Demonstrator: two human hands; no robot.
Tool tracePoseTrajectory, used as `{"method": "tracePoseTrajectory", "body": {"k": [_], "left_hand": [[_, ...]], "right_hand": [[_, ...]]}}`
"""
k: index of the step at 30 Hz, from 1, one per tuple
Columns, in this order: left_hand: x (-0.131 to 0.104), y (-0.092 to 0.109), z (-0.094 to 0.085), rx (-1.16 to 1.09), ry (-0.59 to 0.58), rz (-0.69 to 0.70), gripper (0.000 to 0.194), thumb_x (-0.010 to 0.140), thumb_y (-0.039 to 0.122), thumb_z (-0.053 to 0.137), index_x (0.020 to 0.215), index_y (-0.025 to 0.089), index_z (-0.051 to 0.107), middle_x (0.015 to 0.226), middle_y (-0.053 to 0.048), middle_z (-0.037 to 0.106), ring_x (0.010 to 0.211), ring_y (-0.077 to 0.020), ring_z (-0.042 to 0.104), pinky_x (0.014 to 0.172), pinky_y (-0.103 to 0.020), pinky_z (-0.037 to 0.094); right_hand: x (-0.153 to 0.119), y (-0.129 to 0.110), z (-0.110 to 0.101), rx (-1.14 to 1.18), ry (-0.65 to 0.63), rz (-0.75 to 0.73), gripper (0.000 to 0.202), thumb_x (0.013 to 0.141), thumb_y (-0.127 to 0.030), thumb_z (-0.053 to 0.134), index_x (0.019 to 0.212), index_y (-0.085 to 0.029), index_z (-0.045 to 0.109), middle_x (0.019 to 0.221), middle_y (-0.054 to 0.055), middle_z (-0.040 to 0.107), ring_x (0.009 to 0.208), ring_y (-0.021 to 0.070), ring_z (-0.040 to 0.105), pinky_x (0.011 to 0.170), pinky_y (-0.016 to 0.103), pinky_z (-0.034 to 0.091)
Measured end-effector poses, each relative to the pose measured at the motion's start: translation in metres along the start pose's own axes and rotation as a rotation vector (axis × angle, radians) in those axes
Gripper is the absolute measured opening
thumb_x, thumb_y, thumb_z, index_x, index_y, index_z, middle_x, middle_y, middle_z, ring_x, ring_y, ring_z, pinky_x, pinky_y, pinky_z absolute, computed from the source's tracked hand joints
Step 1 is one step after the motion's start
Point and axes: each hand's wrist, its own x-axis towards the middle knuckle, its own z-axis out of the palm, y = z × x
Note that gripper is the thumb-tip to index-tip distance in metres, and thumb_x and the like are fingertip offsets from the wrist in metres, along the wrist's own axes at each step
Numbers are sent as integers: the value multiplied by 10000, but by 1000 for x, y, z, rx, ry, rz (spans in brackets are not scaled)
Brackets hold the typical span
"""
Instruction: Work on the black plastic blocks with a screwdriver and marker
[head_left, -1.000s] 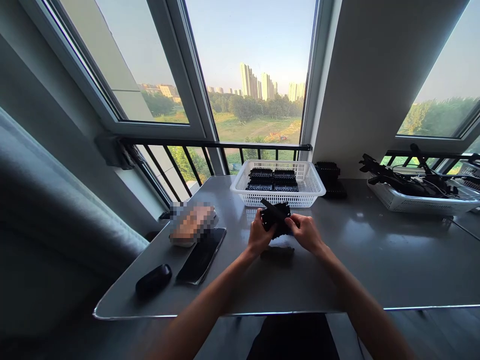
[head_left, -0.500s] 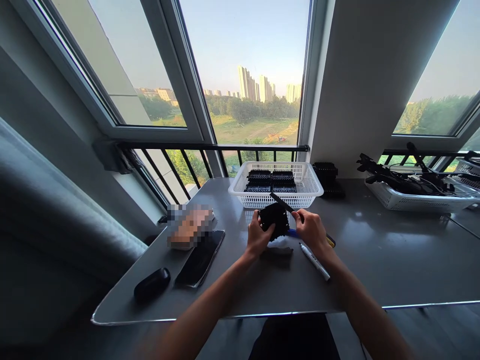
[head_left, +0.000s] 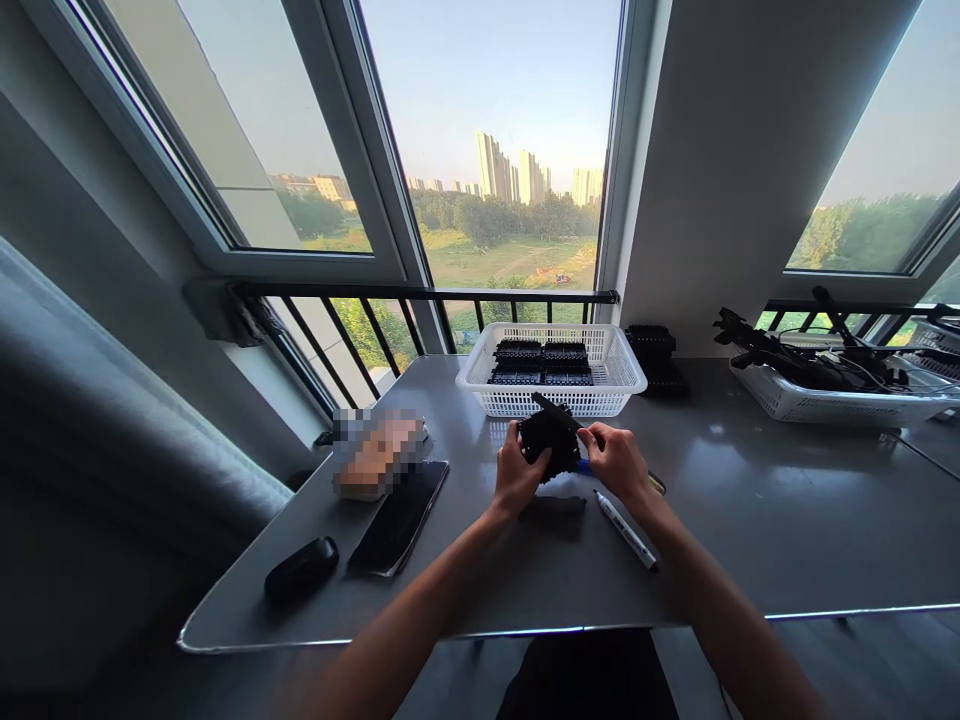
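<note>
Left hand [head_left: 519, 478]: my fingers curl round a black notched block [head_left: 549, 447], just below and right of frame centre.
Right hand [head_left: 621, 462]: pinches a dark strip [head_left: 555, 409] slanting over the block.
Strip: I'm seemingly working it against the block; next calls for steady grips.

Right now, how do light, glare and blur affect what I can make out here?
Head view: bright window behind, so the black part in the left hand is nearly a silhouette; head view: pale glare on the table, right of the hands; head view: left forearm blurs toward the bottom edge, and pixelation hides one item.
</note>
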Motion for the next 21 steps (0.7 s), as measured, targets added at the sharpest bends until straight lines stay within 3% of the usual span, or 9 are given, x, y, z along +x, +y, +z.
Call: {"method": "tracePoseTrajectory", "body": {"k": [3,9,17,21], "left_hand": [[3,-2,-3,6,24,0,376,665,252,680,944,216,430,746,14,642,685,-181,655,609,-267,491],[1,-4,-1,24,9,-17,417,642,284,710,961,212,451,719,17,640,672,-188,645,585,-268,470],[0,2,-2,47,-11,29,369,667,225,674,932,218,416,726,25,638,676,-179,650,597,-263,483],[0,3,-3,41,-3,18,364,681,234,668,940,213,414,743,15,657,684,-184,664,605,-267,496]], "right_hand": [[-2,-4,-1,40,6,-11,331,924,-409,442,757,-208,645,643,39,661,571,173,570,550,266,326],[-5,-16,4,129,-162,-85,353,910,-400,470,665,-199,625,563,-3,598,519,137,506,508,255,284],[0,-4,1,72,-97,-51,327,920,-361,461,708,-194,646,639,13,661,584,144,570,554,247,315],[-1,-3,-2,-62,-48,-32,326,937,-369,445,751,-201,654,673,35,678,604,158,588,569,252,318]]}}
